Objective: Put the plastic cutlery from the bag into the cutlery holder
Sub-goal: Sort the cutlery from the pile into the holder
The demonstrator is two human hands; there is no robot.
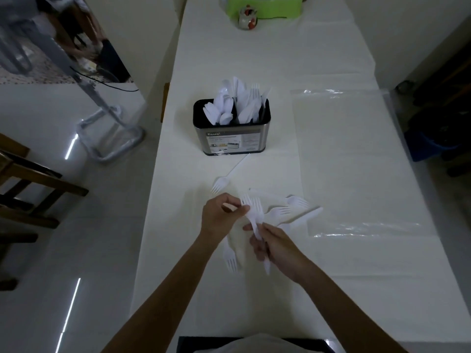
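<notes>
White-clothed table [280, 59], glossy tiled floor [51, 250].

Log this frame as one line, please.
stage: gathering forks | right hand: holds fork bunch | left hand: fingers aligning tines | loose forks: on table | cutlery holder: part filled

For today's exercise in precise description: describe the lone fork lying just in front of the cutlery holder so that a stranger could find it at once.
Start at the steel cutlery holder with the black rim, standing on the white table. Just nearer the person lies a single white plastic fork, its handle pointing up toward the holder's base and its tines toward the left hand. Unlike the forks heaped by the hands, it lies alone and untouched.
</notes>
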